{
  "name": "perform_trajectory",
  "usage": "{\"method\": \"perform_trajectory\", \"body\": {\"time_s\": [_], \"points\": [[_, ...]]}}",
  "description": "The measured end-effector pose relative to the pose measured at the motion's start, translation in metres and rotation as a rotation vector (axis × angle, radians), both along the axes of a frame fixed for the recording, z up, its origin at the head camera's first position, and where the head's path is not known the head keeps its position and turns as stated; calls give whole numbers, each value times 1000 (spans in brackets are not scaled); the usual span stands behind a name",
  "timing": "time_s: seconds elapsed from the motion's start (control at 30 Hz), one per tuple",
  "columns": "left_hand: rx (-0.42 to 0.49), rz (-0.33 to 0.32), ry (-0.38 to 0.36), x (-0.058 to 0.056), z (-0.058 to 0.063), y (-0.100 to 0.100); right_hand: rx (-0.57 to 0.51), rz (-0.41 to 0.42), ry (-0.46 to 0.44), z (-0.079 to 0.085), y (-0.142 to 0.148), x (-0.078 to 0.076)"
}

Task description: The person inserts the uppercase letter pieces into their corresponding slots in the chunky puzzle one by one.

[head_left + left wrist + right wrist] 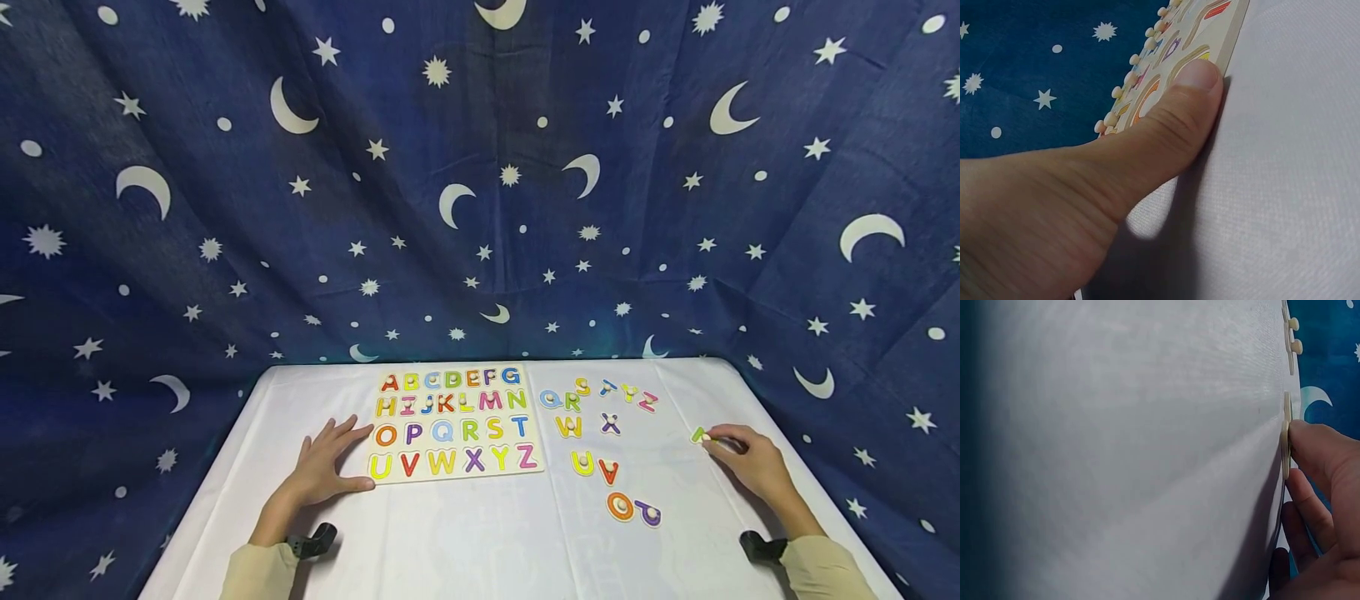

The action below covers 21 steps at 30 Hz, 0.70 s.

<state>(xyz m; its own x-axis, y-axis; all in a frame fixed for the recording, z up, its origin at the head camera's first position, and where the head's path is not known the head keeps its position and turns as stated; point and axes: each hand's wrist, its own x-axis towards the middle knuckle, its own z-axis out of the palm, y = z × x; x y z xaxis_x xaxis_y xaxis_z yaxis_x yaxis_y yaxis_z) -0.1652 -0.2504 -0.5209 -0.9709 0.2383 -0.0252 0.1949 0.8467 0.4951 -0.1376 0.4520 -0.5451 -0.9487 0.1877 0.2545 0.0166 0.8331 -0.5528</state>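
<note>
White table (457,537), left hand (318,468) touching alphabet board (465,446), right hand (757,468) pinching letter (1285,453)

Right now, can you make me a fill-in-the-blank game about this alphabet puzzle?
1. Beside the loose orange O piece lies a purple piece, the letter ____.
2. In the left wrist view, the left hand touches the wooden alphabet board with its ____.
3. The right hand holds a letter piece coloured ____.

Missing words: P; thumb; green.
</note>
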Motion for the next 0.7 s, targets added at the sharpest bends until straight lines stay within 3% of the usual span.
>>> {"method": "perform_trajectory", "body": {"time_s": [0.7], "points": [[4,18,-17,0,0,0,5,-18,8,-1,-1,0]]}}
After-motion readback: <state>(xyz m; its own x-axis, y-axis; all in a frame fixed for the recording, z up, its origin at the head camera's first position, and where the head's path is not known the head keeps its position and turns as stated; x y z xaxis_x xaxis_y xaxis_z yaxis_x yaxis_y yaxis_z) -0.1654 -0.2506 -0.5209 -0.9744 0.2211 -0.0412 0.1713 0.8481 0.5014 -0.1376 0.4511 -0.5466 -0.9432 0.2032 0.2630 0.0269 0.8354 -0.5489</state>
